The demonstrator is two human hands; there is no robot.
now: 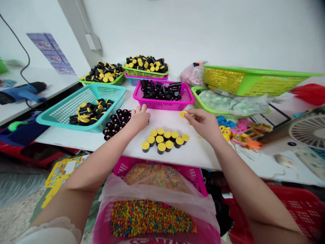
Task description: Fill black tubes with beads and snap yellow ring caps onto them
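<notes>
My left hand (139, 118) reaches over the right edge of a group of open black containers (118, 122) with pink bits inside; its fingers curl down and what they touch is hidden. My right hand (200, 122) pinches a yellow ring-like piece (183, 114) above the white table. Between and below my hands stands a cluster of several black containers with yellow caps (159, 139). Behind my hands is a magenta basket (164, 104) of black containers.
A turquoise basket (96, 127) of yellow-capped containers stands left, with more full baskets (147, 73) behind. Green baskets (254, 81), small toys (243, 132) and a fan (309, 132) are right. Below the table edge sits a bag of coloured beads (152, 217).
</notes>
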